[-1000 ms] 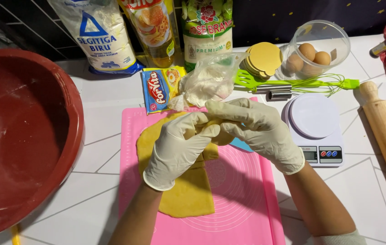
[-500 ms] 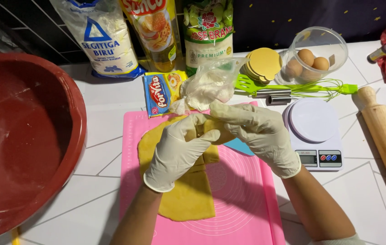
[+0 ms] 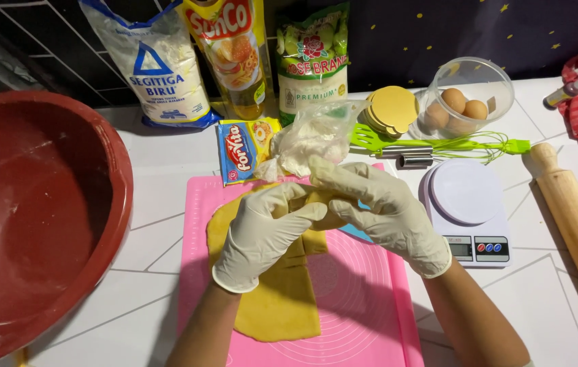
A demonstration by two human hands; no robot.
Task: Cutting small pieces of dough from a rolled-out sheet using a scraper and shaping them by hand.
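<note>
Across a white tiled table (image 3: 153, 183) with thin dark seams, backed by a dark wall, a big red bowl (image 3: 31, 217) fills the left side, smooth and dusted pale inside. Next in size, a pink silicone mat (image 3: 364, 306) with printed circles lies at the centre; its right half is bare, as is the tile strip between bowl and mat. On the mat's left half rests a flat, matte sheet of yellow dough (image 3: 279, 306), its upper end lifted. At the right edge lies a wooden rolling pin (image 3: 577, 231), well apart from the mat. Three upright bags stand along the wall. A white kitchen scale (image 3: 469, 211) with a round plate sits just beside the mat's right edge. Behind it are a clear bowl of eggs (image 3: 465, 98), a stack of yellow discs (image 3: 391, 109) and a green whisk (image 3: 465, 146). Both hands wear pale gloves: the left hand (image 3: 265, 234) is curled around the raised dough, and the right hand (image 3: 377, 207) pinches the same end from the other side.
</note>
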